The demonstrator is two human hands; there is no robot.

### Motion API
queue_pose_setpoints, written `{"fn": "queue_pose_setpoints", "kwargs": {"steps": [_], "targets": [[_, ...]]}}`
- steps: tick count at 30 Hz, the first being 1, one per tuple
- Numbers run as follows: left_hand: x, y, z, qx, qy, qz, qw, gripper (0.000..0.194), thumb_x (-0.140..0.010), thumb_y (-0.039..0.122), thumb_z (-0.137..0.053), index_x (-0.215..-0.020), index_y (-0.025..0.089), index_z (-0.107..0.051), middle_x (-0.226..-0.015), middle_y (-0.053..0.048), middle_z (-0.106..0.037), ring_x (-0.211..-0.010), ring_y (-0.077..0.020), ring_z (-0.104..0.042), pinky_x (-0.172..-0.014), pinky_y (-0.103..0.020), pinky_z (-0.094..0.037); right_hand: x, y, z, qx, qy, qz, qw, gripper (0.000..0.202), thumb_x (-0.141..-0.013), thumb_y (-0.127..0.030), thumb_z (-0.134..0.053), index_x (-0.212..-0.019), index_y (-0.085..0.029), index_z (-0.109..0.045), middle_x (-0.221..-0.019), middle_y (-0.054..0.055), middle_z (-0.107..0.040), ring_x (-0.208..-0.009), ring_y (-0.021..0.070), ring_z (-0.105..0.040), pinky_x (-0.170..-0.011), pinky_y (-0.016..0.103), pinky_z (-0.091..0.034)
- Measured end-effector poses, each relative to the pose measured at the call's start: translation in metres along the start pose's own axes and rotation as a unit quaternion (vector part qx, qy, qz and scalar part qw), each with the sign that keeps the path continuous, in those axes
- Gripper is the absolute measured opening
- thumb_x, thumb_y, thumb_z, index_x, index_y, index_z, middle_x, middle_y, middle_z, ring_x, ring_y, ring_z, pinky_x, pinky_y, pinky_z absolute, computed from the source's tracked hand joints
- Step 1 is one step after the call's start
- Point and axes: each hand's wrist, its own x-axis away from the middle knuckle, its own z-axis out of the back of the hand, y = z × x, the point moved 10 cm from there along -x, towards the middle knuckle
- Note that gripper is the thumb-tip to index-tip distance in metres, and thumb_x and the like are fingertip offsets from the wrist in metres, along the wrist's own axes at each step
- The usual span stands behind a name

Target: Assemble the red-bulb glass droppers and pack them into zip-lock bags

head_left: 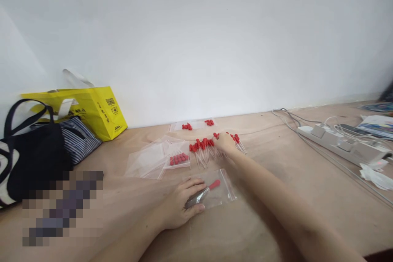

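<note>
My left hand (181, 204) lies on a clear zip bag (216, 199), thumb and fingers apart, pressing it to the table. Inside that bag is a dropper (215, 184) with a red rubber bulb; its tube runs towards my palm. Farther out, my right hand (225, 144) reaches into a row of red-bulbed droppers (201, 145) with thin clear tubes. Its fingertips pinch a dropper (216, 135) by the red bulb; the rest of that dropper is hidden. Left of the row, a filled bag (179, 159) holds several droppers.
Flat clear bags (147, 159) overlap at the left. More bagged droppers (187, 126) lie near the wall. A yellow shopping bag (107, 110), a striped pouch (80, 139) and a black bag (37, 155) stand left. A white power strip (331, 145) with cables lies right.
</note>
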Motion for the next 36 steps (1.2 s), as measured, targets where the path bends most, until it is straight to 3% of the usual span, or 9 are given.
{"fn": "queue_pose_setpoints", "kwargs": {"steps": [4,7,9,11,17,24,28,33,36], "targets": [[-0.001,-0.002,-0.003,-0.003,-0.016,0.017,1.0,0.046,-0.08,0.039,-0.05,-0.123,0.022,-0.043,-0.13,-0.007,-0.042,-0.121,-0.0235,-0.036,-0.102,-0.044,-0.025,0.012,0.013,0.025,-0.09,0.006,0.067,0.994,0.031,-0.082,-0.034,-0.035,-0.071,-0.014,-0.055,-0.069,0.006,-0.06,-0.065,0.014,-0.057,-0.058,0.023,-0.041],[-0.001,-0.004,-0.005,-0.004,-0.022,0.027,0.999,0.047,-0.08,0.04,-0.049,-0.124,0.022,-0.042,-0.132,-0.007,-0.04,-0.121,-0.0232,-0.034,-0.102,-0.045,-0.025,0.034,0.037,0.035,-0.172,0.019,0.09,0.981,0.03,-0.083,-0.038,-0.031,-0.096,-0.015,-0.047,-0.065,0.0,-0.055,-0.053,0.0097,-0.051,-0.05,0.022,-0.04],[-0.002,-0.006,-0.006,-0.007,-0.023,0.031,0.999,0.048,-0.081,0.04,-0.048,-0.124,0.022,-0.041,-0.132,-0.007,-0.039,-0.122,-0.0231,-0.034,-0.102,-0.045,-0.025,0.052,0.048,0.034,-0.378,-0.004,0.121,0.918,0.045,-0.077,-0.042,-0.043,-0.113,-0.017,-0.032,-0.059,-0.006,-0.05,-0.043,0.0084,-0.045,-0.042,0.021,-0.037],[-0.002,-0.008,-0.005,-0.009,-0.019,0.034,0.999,0.048,-0.081,0.04,-0.048,-0.125,0.023,-0.041,-0.132,-0.006,-0.039,-0.122,-0.0232,-0.034,-0.101,-0.044,-0.026,0.069,0.059,0.025,-0.475,-0.026,0.115,0.872,0.062,-0.072,-0.044,-0.052,-0.12,-0.02,-0.021,-0.058,-0.008,-0.048,-0.04,0.0079,-0.044,-0.04,0.021,-0.037],[-0.001,-0.009,-0.006,-0.007,-0.016,0.04,0.999,0.048,-0.081,0.043,-0.047,-0.125,0.024,-0.041,-0.133,-0.005,-0.038,-0.121,-0.0233,-0.034,-0.1,-0.042,-0.029,0.09,0.075,0.007,-0.56,-0.015,0.031,0.828,0.061,-0.063,-0.051,-0.06,-0.106,-0.022,-0.027,-0.061,-0.007,-0.051,-0.044,0.0089,-0.05,-0.042,0.023,-0.043],[-0.001,-0.008,-0.005,0.0,-0.049,0.052,0.997,0.043,-0.087,0.039,-0.037,-0.127,0.024,-0.037,-0.136,-0.004,-0.033,-0.124,-0.0215,-0.03,-0.102,-0.042,-0.026,0.1,0.066,-0.006,-0.599,-0.053,0.02,0.799,0.057,-0.062,-0.055,-0.059,-0.099,-0.023,-0.03,-0.065,-0.004,-0.055,-0.053,0.0119,-0.056,-0.053,0.029,-0.048],[-0.002,-0.007,-0.004,-0.004,-0.051,0.039,0.998,0.048,-0.084,0.038,-0.043,-0.129,0.024,-0.035,-0.137,-0.004,-0.032,-0.124,-0.0216,-0.029,-0.102,-0.041,-0.027,0.105,0.059,-0.013,-0.575,-0.104,0.047,0.81,0.044,-0.064,-0.052,-0.06,-0.089,-0.02,-0.042,-0.067,-0.002,-0.056,-0.058,0.0112,-0.056,-0.058,0.028,-0.047],[-0.002,-0.005,-0.002,-0.002,-0.035,0.03,0.999,0.047,-0.083,0.037,-0.044,-0.128,0.026,-0.036,-0.136,-0.003,-0.034,-0.123,-0.0223,-0.031,-0.101,-0.043,-0.028,0.109,0.049,-0.011,-0.398,-0.132,0.136,0.898,0.027,-0.065,-0.039,-0.063,-0.081,-0.017,-0.061,-0.068,0.001,-0.057,-0.06,0.0119,-0.051,-0.058,0.026,-0.042],[-0.003,-0.004,-0.002,-0.004,-0.033,0.028,0.999,0.047,-0.083,0.038,-0.044,-0.128,0.025,-0.037,-0.135,-0.004,-0.034,-0.123,-0.0226,-0.032,-0.1,-0.043,-0.028,0.117,0.031,-0.002,-0.301,-0.135,0.222,0.917,0.019,-0.07,-0.034,-0.058,-0.08,-0.022,-0.067,-0.077,0.003,-0.061,-0.074,0.0163,-0.053,-0.069,0.029,-0.041]]}}
